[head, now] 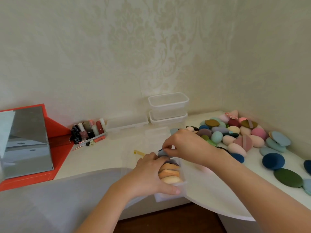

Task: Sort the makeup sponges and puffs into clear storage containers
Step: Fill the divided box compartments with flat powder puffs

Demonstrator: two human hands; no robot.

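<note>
The left hand (149, 175) lay nearest the camera, its fingers wrapped round the near wall of the box (182, 186), a clear container standing at the front edge of the tabletop (107, 157). Inside the box a row of tan and orange puffs (169, 173) stood on edge. Just behind the box the right hand (186, 145) pinched a grey-blue puff (162, 153) by its dark ribbon between pressed fingertips, holding it over the box's far end. The unsorted pile (235, 133) lay well to the right of the box; empty containers (168, 107) were stacked well behind it. Risks, as judged: the box overhung the edge and could tip off if pressed downward; the ribbon hold looked slight, so the puff might slip or topple the packed row.
</note>
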